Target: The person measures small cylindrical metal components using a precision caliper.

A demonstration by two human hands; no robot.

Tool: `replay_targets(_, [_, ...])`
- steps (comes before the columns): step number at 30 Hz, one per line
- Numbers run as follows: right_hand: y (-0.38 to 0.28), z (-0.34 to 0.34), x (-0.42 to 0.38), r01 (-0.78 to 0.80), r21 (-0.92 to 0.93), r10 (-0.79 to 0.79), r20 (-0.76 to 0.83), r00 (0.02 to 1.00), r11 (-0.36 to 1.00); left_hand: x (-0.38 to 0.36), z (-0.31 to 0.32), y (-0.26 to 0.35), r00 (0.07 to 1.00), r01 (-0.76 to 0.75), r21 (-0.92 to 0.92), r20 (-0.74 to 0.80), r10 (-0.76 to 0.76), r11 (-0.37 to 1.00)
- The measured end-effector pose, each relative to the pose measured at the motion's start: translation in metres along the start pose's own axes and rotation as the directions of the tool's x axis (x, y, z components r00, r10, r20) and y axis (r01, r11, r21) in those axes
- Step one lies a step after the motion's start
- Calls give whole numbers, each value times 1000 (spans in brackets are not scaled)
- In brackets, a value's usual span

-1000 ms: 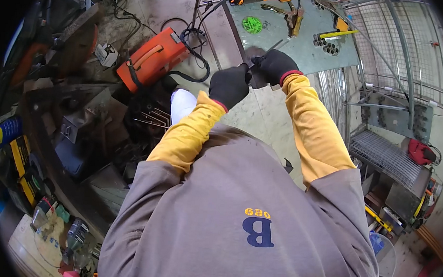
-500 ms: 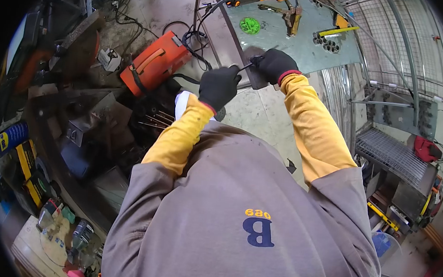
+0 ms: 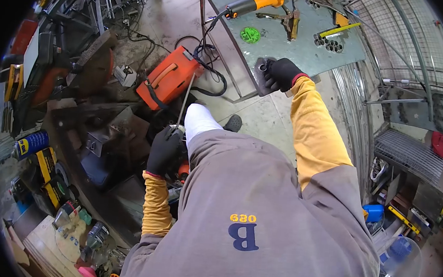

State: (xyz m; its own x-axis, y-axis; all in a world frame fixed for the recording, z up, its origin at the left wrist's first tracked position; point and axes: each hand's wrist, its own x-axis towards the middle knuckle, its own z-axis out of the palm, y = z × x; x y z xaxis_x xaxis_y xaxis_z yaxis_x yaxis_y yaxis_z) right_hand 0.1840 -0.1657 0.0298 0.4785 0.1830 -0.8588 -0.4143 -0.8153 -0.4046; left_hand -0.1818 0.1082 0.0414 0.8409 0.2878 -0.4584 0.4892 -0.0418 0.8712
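My left hand point(image 3: 165, 152), in a black glove, is lowered beside my leg with its fingers closed. A thin grey metal rod point(image 3: 187, 97) runs up from its fingertips toward the orange machine. My right hand point(image 3: 282, 74), also black-gloved, is at the near corner of the metal table, its fingers curled at a small dark ring-shaped metal piece point(image 3: 262, 67). What lies inside those fingers is partly hidden. Beneath them is a dark metal plate point(image 3: 263, 85) at the table corner.
On the metal table point(image 3: 275, 49) lie an orange-and-black angle grinder point(image 3: 255, 3), a welding clamp point(image 3: 291, 21), a green disc point(image 3: 250, 35), a yellow-handled tool point(image 3: 339, 29) and several short metal tubes point(image 3: 329, 44). An orange machine point(image 3: 169, 77) with cables stands on the floor.
My left hand has moved away from my right hand, down and left beside my leg, where a thin rod now shows at it. My right hand stays near the table corner, shifted slightly right.
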Motion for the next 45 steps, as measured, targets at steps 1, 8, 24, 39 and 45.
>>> replay_targets(1, [1,0,1,7,6,-7,-2,1000,1000,0,2,5,1000,-7,7,0,7,1000])
replay_targets(8, [4,2,-12,15,118,-6,-73,997,993,-5,44,46,981,190,-165,-13,-195,968])
replay_targets(24, [128,74,-87,453,-34,-378,-607,699,891,-13,35,45,968,225,-229,-55,-243,947])
replay_targets(39, [30,61,-37,526,-492,-719,-512,470,694,-31,44,55,995,91,-1,-41,-91,996])
replay_targets(45, [64,46,-68,433,880,-777,-131,616,195,-39,35,42,989,-3,160,-143,26,987])
